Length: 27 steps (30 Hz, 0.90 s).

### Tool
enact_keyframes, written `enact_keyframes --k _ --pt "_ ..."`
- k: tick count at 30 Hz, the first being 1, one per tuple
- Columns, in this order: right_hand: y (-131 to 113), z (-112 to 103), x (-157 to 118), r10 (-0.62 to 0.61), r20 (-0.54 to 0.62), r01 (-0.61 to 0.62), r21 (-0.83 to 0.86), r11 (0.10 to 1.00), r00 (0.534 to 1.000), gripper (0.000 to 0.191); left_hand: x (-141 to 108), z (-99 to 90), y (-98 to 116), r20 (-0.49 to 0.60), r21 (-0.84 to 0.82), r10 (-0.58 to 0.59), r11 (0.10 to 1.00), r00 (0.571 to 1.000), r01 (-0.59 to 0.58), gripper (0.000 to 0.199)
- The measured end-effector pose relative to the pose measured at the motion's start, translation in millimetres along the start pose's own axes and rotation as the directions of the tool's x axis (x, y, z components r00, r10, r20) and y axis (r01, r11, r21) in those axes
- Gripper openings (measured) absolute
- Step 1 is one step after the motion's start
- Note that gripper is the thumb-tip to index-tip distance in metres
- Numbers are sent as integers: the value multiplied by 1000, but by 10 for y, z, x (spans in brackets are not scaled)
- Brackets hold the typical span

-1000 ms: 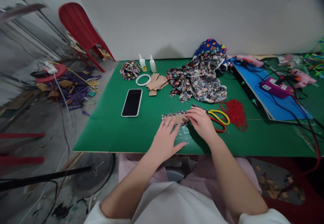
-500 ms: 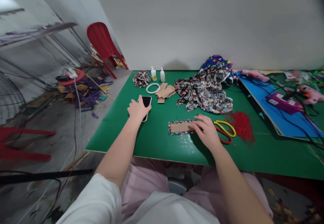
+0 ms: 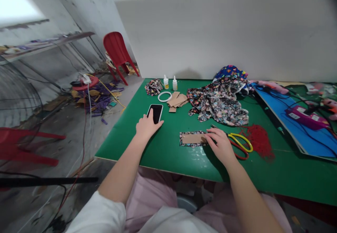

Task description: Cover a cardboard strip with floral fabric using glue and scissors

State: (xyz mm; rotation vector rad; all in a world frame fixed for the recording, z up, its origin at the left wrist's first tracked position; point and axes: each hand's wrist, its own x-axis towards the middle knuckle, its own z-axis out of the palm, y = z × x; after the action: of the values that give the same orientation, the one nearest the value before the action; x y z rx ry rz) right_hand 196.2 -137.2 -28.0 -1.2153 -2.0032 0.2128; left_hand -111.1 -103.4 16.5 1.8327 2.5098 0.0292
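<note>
Wore white top (image 3: 168, 222), bottom centre; loose left sleeve (image 3: 101, 210) ended near elbow. Pants (image 3: 154, 191) were pale pink.

1 head camera, at arm's length above the green table (image 3: 163, 152), forward and downward

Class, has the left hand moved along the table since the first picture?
Yes. Judged against the green table, the left hand has gone leftward, from the cardboard strip to the phone.
</note>
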Motion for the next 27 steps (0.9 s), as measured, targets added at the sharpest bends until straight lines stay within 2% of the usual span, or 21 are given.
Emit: enact_keyframes --k 4,8,20,27 --pt "7 16 -11 12 22 -12 -5 1000 1000 21 -497 192 -199 -191 25 47 999 981 -43 74" --pt "21 43 -27 22 60 -21 -6 1000 998 21 -776 342 -286 -257 29 91 996 962 -87 62" --pt "59 91 -34 -6 81 8 -35 999 997 20 -731 370 -304 -274 18 79 997 959 -77 58" --pt "44 88 -32 7 88 -5 -22 1000 996 22 -745 354 -290 -246 7 76 997 966 -77 55"
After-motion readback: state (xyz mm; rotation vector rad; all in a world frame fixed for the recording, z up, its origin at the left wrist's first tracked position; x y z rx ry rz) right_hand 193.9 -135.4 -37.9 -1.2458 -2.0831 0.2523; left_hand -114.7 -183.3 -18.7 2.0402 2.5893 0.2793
